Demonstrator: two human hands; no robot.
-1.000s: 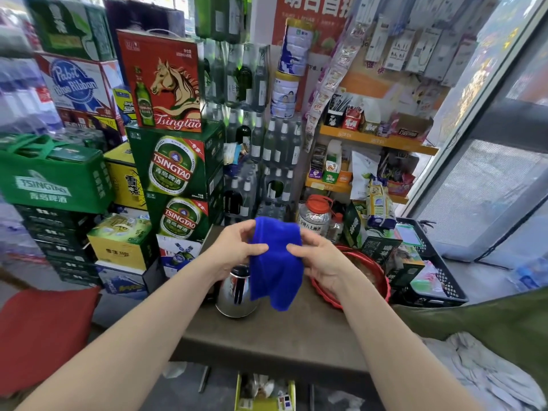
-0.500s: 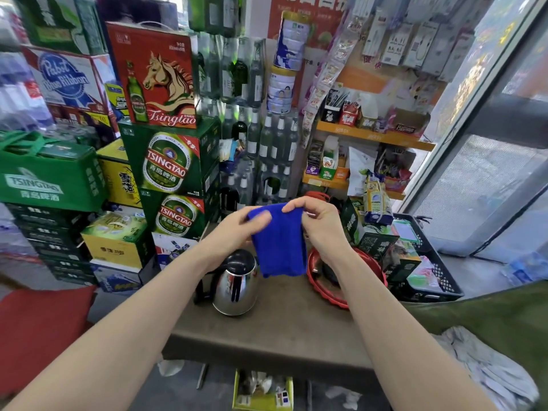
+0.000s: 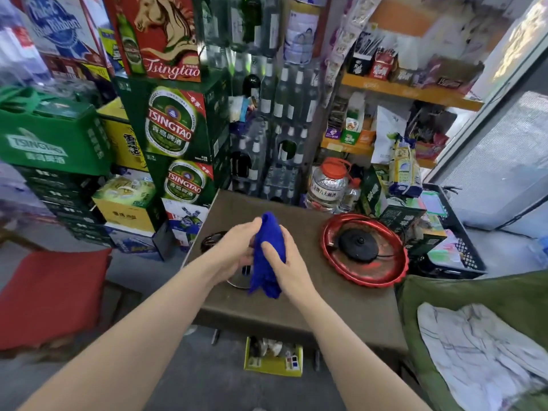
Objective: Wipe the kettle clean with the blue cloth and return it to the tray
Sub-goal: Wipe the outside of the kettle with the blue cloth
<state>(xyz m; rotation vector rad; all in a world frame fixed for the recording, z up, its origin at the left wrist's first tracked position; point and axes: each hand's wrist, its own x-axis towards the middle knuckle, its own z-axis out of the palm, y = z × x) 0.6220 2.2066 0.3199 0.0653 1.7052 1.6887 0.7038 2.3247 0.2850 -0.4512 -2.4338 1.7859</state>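
The blue cloth (image 3: 268, 253) hangs bunched between both my hands above the brown table (image 3: 326, 310). My left hand (image 3: 237, 250) grips its left side and my right hand (image 3: 281, 262) holds its right side with the thumb over the front. The steel kettle (image 3: 237, 280) stands on the table directly under my hands, mostly hidden; only its shiny lower rim and a bit of dark handle (image 3: 212, 238) show. The red round tray (image 3: 364, 277) lies to the right on the table and carries the black kettle base (image 3: 358, 244).
Stacked beer boxes (image 3: 175, 129) and bottles stand behind and to the left of the table. A clear jar with a red lid (image 3: 327, 185) and green boxes sit at the table's back right. A black crate (image 3: 453, 247) lies to the right, a green cushion (image 3: 474, 295) at near right.
My view has tilted down. Both hands have lowered the cloth toward the kettle and bunched it tighter; the kettle is now largely covered by my hands and the cloth.
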